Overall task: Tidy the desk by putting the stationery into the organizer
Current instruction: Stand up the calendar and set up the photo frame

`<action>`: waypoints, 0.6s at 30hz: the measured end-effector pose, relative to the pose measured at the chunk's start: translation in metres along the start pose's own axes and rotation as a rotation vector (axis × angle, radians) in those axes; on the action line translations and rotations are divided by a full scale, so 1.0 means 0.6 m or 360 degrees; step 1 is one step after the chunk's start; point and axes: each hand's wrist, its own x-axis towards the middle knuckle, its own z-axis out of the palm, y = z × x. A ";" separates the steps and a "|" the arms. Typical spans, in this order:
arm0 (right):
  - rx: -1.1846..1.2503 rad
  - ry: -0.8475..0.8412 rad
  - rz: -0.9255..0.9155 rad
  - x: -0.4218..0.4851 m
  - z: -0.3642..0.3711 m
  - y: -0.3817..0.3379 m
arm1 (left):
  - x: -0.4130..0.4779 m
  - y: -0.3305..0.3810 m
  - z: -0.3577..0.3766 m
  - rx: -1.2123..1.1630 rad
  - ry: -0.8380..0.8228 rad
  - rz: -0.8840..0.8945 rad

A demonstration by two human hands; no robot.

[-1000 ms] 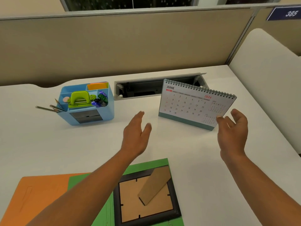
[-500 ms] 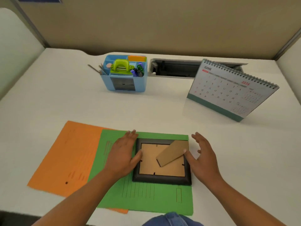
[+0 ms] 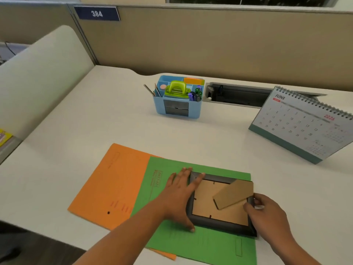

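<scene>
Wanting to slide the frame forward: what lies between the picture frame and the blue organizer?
Head view: a strip of the green folder, then bare white desk, between picture frame and organizer.

The left forearm [image 3: 133, 226] slants in from the lower left, and the right forearm [image 3: 294, 247] comes in from the lower right. The left grip [image 3: 178, 196] lies flat, palm down, fingers straight and pointing away, with its forefinger over the far left corner of the frame [image 3: 206, 207]. The right grip [image 3: 267, 213] curls round the frame's right rim, thumb on top.
</scene>
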 end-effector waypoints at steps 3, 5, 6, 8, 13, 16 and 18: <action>0.0058 0.0038 0.0114 -0.003 0.007 -0.009 | -0.010 -0.004 -0.006 -0.0035 0.0071 0.0070; 0.0109 0.0101 0.0153 -0.006 0.010 -0.017 | -0.021 -0.005 -0.009 -0.0116 0.0132 0.0103; 0.0142 0.0139 0.0164 -0.006 0.010 -0.020 | -0.027 -0.006 -0.010 -0.0162 0.0164 0.0119; 0.0245 0.0207 0.0162 -0.009 0.007 -0.032 | -0.042 -0.007 -0.014 -0.0260 0.0222 0.0138; 0.0568 0.0195 0.0119 -0.013 0.000 -0.079 | -0.081 -0.005 -0.058 -0.0470 0.0394 0.0183; 0.0594 0.0159 0.0110 -0.011 0.007 -0.100 | -0.088 -0.008 -0.085 -0.0505 0.0438 0.0196; 0.0564 0.0155 0.0131 -0.009 0.012 -0.108 | -0.086 -0.011 -0.091 -0.0480 0.0406 0.0187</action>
